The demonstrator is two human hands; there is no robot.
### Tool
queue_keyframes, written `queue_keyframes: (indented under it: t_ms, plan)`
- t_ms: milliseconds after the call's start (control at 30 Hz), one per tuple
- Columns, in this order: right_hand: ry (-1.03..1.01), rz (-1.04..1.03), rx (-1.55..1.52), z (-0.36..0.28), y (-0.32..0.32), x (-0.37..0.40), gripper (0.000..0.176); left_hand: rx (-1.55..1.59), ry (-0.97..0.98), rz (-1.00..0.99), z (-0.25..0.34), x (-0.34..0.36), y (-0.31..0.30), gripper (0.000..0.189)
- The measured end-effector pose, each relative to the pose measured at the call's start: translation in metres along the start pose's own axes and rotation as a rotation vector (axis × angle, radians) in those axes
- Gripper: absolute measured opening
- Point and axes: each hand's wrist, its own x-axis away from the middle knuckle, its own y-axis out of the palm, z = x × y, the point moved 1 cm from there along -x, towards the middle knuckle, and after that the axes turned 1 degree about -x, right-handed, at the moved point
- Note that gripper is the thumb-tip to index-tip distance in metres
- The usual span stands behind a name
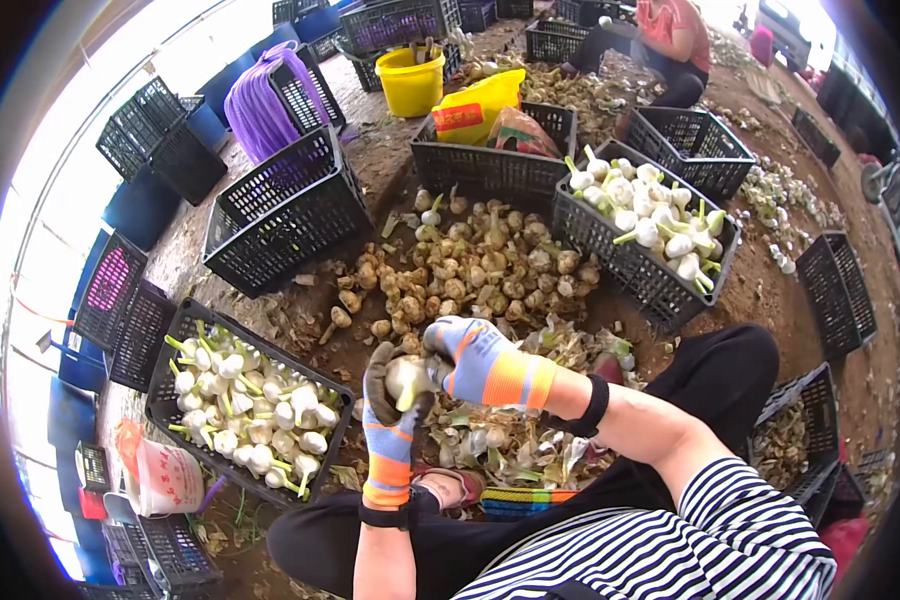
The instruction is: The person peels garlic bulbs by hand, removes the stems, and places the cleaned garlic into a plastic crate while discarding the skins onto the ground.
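A whitish garlic bulb (406, 380) with a short green stem is in my gloved left hand (385, 425), its dark-coated fingers and thumb wrapped round it. My gloved right hand (470, 360) is closed against the bulb's right side, fingers curled; its fingertips are partly hidden. Beyond both hands lies a pile of unpeeled, brownish garlic bulbs (490, 260) on the ground. Under and beside my right hand are loose garlic skins and leaves (510, 440).
Crates of cleaned white garlic stand at left (255, 405) and right (650, 215). An open black crate (290, 215) stands beyond the left one. Another crate (495, 165) holds a yellow bag (480, 105). Also around are a yellow bucket (410, 85), a white bucket (165, 475) and a seated person (670, 45).
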Motion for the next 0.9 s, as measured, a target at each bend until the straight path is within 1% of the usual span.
queue_keyframes:
  t_ms: [33, 100, 133, 167, 200, 233, 267, 300, 333, 367, 433, 500, 567, 600, 633, 667, 700, 733, 767, 833, 867, 900]
  plan:
    - [-0.007, -0.001, -0.001, 0.004, 0.004, 0.000, 0.018, 0.082, 0.095, 0.047, -0.017, -0.002, -0.005, 0.067]
    - [0.237, -0.024, -0.462, 0.008, 0.012, 0.002, 0.019, 0.444, -0.028, 0.154, -0.009, 0.000, 0.007, 0.060]
    - [0.279, -0.045, -0.525, 0.005, 0.022, 0.006, 0.019, 0.433, -0.065, 0.217, -0.011, 0.002, 0.007, 0.055]
    - [0.201, -0.005, -0.460, 0.002, 0.029, 0.009, 0.019, 0.421, -0.105, 0.279, -0.013, 0.004, 0.006, 0.051]
    - [0.145, -0.003, -0.325, 0.003, 0.032, 0.010, 0.021, 0.272, -0.160, 0.294, -0.017, 0.004, 0.002, 0.040]
    - [0.087, -0.003, -0.188, 0.004, 0.034, 0.010, 0.024, 0.270, -0.164, 0.295, -0.018, 0.003, 0.002, 0.040]
    - [0.087, -0.007, -0.189, 0.006, 0.036, 0.008, 0.024, 0.316, -0.149, 0.306, -0.015, 0.001, 0.002, 0.036]
    - [0.074, 0.071, -0.071, 0.011, 0.038, 0.005, 0.024, 0.359, -0.135, 0.319, -0.011, -0.001, 0.003, 0.033]
    - [0.060, 0.150, 0.046, 0.016, 0.041, 0.001, 0.024, 0.436, -0.157, 0.272, -0.005, 0.000, 0.004, 0.034]
    - [0.131, 0.151, 0.025, 0.022, 0.042, -0.003, 0.029, 0.433, -0.158, 0.275, -0.004, -0.001, 0.002, 0.034]
    - [0.158, 0.192, 0.007, 0.040, 0.041, -0.010, 0.028, 0.460, -0.079, 0.149, -0.004, 0.000, -0.004, 0.035]
    - [0.265, 0.170, 0.075, 0.062, 0.037, -0.014, 0.027, 0.508, -0.120, 0.113, -0.007, 0.001, -0.009, 0.039]
    - [0.411, 0.135, 0.134, 0.088, 0.035, -0.011, 0.028, 0.552, -0.123, 0.073, 0.004, 0.000, -0.010, 0.050]
    - [0.451, -0.035, 0.234, 0.098, 0.035, -0.009, 0.033, 0.529, -0.112, 0.065, 0.001, 0.000, -0.013, 0.057]
    - [0.449, -0.040, 0.234, 0.104, 0.041, -0.008, 0.033, 0.530, -0.113, 0.070, -0.001, -0.002, -0.014, 0.057]
    - [0.475, -0.090, -0.218, 0.105, 0.050, -0.002, 0.037, 0.507, -0.104, 0.053, 0.000, -0.002, -0.014, 0.057]
    - [0.486, -0.133, -0.670, 0.087, 0.045, -0.006, 0.040, 0.485, -0.093, 0.036, -0.002, -0.004, -0.013, 0.057]
    - [0.571, -0.178, -0.878, 0.069, 0.038, -0.005, 0.047, 0.423, -0.086, 0.008, -0.006, -0.005, -0.013, 0.057]
    - [0.610, -0.272, -1.140, 0.050, 0.031, -0.004, 0.045, 0.422, -0.099, 0.003, -0.005, -0.004, -0.008, 0.057]
    - [0.389, -0.147, -1.152, 0.039, 0.050, -0.002, 0.047, 0.158, -0.121, -0.007, 0.000, -0.007, 0.003, 0.067]
    - [0.389, -0.147, -1.154, 0.039, 0.053, -0.002, 0.047, 0.153, -0.254, -0.007, -0.012, -0.005, -0.002, 0.070]
    - [0.377, -0.061, -1.166, 0.039, 0.055, -0.002, 0.045, 0.149, -0.390, -0.004, -0.023, -0.002, -0.007, 0.074]
